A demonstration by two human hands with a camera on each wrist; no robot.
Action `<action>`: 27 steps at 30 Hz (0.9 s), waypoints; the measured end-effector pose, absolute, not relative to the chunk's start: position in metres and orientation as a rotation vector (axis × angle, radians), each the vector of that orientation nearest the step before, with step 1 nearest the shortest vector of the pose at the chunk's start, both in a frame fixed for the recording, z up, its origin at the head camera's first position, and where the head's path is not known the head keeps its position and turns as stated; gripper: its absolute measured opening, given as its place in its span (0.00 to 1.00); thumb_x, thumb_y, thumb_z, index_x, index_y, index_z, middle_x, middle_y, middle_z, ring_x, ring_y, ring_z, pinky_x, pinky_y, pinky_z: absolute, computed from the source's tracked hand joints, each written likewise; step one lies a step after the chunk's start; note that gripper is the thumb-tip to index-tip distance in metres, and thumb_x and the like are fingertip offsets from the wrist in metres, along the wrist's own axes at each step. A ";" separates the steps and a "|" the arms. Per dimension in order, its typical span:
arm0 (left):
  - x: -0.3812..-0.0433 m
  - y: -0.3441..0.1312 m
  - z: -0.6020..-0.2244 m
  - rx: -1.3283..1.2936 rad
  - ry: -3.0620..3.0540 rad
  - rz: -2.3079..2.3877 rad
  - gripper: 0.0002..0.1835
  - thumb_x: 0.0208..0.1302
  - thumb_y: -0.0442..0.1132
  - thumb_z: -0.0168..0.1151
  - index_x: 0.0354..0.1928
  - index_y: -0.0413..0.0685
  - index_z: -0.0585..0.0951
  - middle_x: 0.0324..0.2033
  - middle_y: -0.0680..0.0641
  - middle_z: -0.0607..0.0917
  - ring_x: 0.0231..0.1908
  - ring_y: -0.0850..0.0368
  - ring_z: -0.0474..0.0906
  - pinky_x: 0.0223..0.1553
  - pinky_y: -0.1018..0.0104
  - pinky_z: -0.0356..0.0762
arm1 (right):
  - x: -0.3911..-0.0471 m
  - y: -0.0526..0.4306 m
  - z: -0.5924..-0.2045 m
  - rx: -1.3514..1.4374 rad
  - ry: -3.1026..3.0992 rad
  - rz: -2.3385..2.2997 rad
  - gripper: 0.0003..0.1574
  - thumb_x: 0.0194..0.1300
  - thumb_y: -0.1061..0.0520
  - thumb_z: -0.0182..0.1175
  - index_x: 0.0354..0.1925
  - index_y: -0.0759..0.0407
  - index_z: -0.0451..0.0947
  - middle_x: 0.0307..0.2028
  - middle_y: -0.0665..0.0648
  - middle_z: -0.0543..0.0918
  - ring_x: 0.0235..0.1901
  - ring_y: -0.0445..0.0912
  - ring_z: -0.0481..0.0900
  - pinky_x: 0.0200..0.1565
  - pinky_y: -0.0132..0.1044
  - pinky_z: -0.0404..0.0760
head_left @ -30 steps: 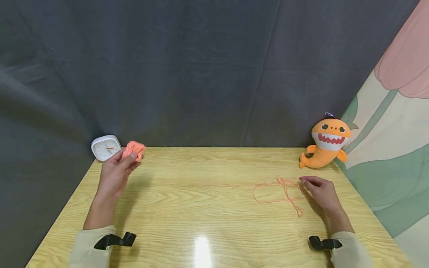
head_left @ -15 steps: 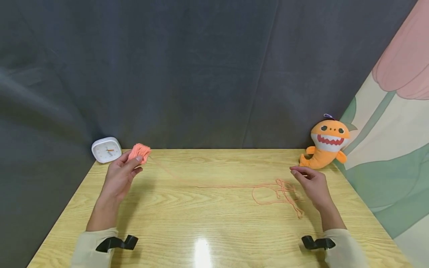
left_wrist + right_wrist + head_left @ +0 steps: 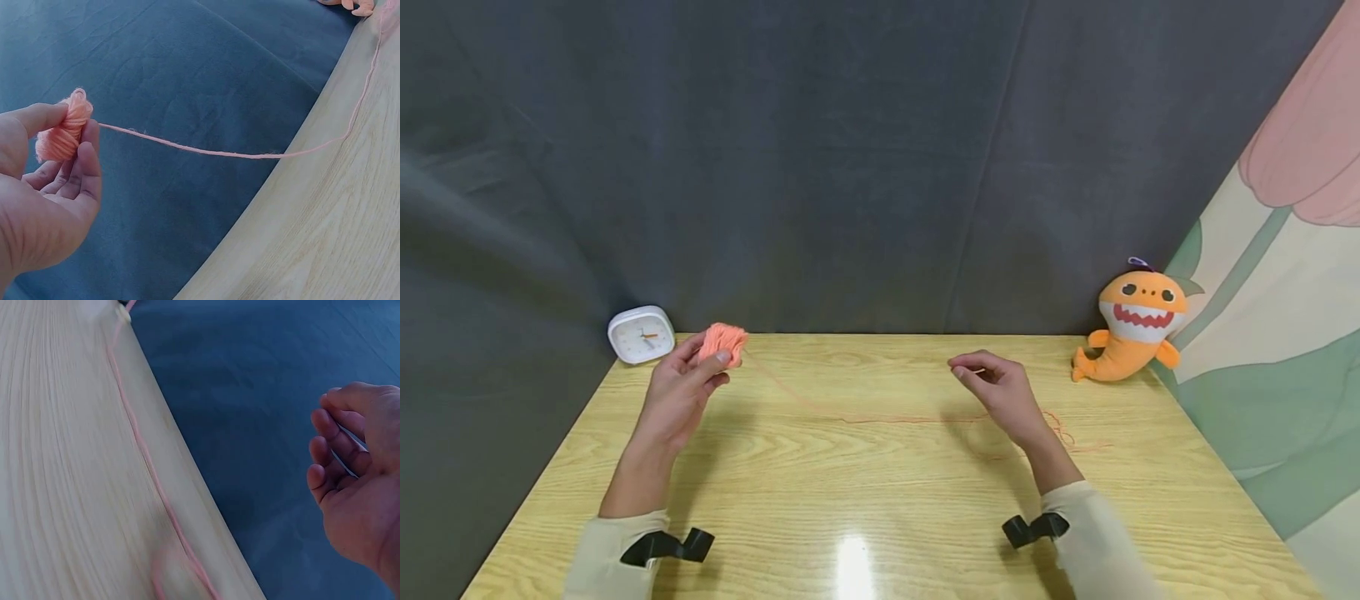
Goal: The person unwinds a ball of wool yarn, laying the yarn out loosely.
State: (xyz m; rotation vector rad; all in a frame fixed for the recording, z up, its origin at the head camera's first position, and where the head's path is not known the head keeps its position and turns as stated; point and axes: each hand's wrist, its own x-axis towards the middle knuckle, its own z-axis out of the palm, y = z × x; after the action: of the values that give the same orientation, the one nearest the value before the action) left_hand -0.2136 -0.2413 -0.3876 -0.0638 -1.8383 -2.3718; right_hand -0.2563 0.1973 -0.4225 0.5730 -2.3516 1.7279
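Observation:
At the left of the head view, my left hand (image 3: pixel 676 396) pinches a small wound skein of coral yarn (image 3: pixel 724 344) between thumb and fingers. The left wrist view shows the skein (image 3: pixel 65 128) upright, its lower part partly behind the fingers. A single yarn strand (image 3: pixel 895 420) runs from it down to the table and off to the right. My right hand (image 3: pixel 1003 396) hovers above the table right of centre, fingers loosely bent. Nothing shows between its fingers in the right wrist view. Under the right forearm lie loose yarn loops (image 3: pixel 1060 429), partly hidden.
A white square clock (image 3: pixel 642 335) stands at the table's back left corner. An orange plush shark (image 3: pixel 1138 325) leans at the back right. Dark cloth (image 3: pixel 820 167) hangs behind the wooden table (image 3: pixel 790 500), and a flower-patterned cloth (image 3: pixel 1285 358) hangs on the right.
My right hand has moved left and a little up, away from the yarn's loose loops to mid-table. The left hand with the skein has shifted slightly right.

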 end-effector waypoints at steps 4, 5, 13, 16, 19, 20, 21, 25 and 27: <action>-0.214 -0.242 -0.388 -0.087 -1.825 -2.374 0.16 0.72 0.30 0.62 0.57 0.53 0.75 0.43 0.59 0.86 0.40 0.68 0.83 0.41 0.76 0.82 | -0.261 0.165 -0.421 0.615 -2.338 1.791 0.13 0.74 0.59 0.63 0.51 0.64 0.85 0.47 0.63 0.87 0.41 0.41 0.83 0.42 0.27 0.83; -0.214 -0.242 -0.388 -0.088 -1.822 -2.371 0.16 0.72 0.30 0.63 0.57 0.53 0.76 0.43 0.60 0.86 0.40 0.68 0.83 0.41 0.75 0.82 | -0.263 0.157 -0.421 0.629 -2.335 1.801 0.13 0.74 0.59 0.63 0.52 0.65 0.85 0.48 0.65 0.86 0.41 0.40 0.83 0.43 0.27 0.83; -0.213 -0.238 -0.388 -0.102 -1.821 -2.379 0.17 0.72 0.31 0.63 0.59 0.51 0.75 0.44 0.59 0.86 0.41 0.68 0.83 0.41 0.76 0.83 | -0.269 0.110 -0.421 0.683 -2.336 1.874 0.14 0.74 0.59 0.63 0.53 0.66 0.85 0.50 0.66 0.86 0.43 0.51 0.84 0.43 0.29 0.82; -0.213 -0.237 -0.388 -0.107 -1.826 -2.370 0.18 0.72 0.32 0.63 0.60 0.50 0.74 0.45 0.59 0.86 0.41 0.68 0.83 0.41 0.76 0.83 | -0.270 0.094 -0.421 0.702 -2.330 1.905 0.14 0.74 0.59 0.63 0.53 0.65 0.85 0.50 0.65 0.87 0.44 0.55 0.84 0.43 0.30 0.82; -0.212 -0.237 -0.387 -0.109 -1.829 -2.373 0.18 0.73 0.32 0.63 0.60 0.50 0.75 0.45 0.58 0.86 0.42 0.68 0.83 0.42 0.76 0.83 | -0.270 0.078 -0.421 0.725 -2.331 1.930 0.13 0.74 0.58 0.63 0.52 0.62 0.85 0.50 0.63 0.87 0.44 0.53 0.84 0.44 0.31 0.83; -0.212 -0.237 -0.388 -0.111 -1.826 -2.377 0.17 0.73 0.31 0.63 0.60 0.50 0.75 0.45 0.58 0.86 0.41 0.68 0.83 0.42 0.76 0.83 | -0.270 0.072 -0.421 0.734 -2.327 1.939 0.13 0.74 0.58 0.63 0.52 0.62 0.86 0.50 0.63 0.87 0.44 0.50 0.84 0.44 0.31 0.83; -0.212 -0.236 -0.387 -0.112 -1.826 -2.380 0.17 0.73 0.31 0.63 0.60 0.50 0.75 0.45 0.58 0.86 0.41 0.67 0.83 0.42 0.76 0.83 | -0.270 0.067 -0.420 0.737 -2.325 1.948 0.12 0.74 0.58 0.63 0.52 0.61 0.86 0.50 0.62 0.87 0.43 0.47 0.84 0.44 0.31 0.82; -0.211 -0.235 -0.387 -0.108 -1.833 -2.384 0.17 0.73 0.31 0.62 0.59 0.52 0.76 0.44 0.58 0.86 0.41 0.67 0.83 0.43 0.76 0.83 | -0.271 0.048 -0.420 0.759 -2.293 1.985 0.12 0.73 0.59 0.63 0.51 0.62 0.86 0.50 0.64 0.87 0.42 0.42 0.82 0.43 0.30 0.82; -0.211 -0.234 -0.387 -0.109 -1.836 -2.387 0.16 0.73 0.32 0.62 0.59 0.53 0.76 0.44 0.58 0.86 0.41 0.67 0.83 0.43 0.76 0.83 | -0.272 0.039 -0.420 0.772 -2.277 2.001 0.12 0.73 0.59 0.63 0.51 0.62 0.86 0.50 0.65 0.87 0.42 0.42 0.82 0.44 0.30 0.81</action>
State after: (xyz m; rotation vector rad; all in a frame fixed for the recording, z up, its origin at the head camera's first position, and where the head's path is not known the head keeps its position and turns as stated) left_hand -0.2112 -0.2341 -0.3870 -0.1088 -1.8361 -2.3869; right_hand -0.2715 0.0387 -0.4198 0.7724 -2.2770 2.0015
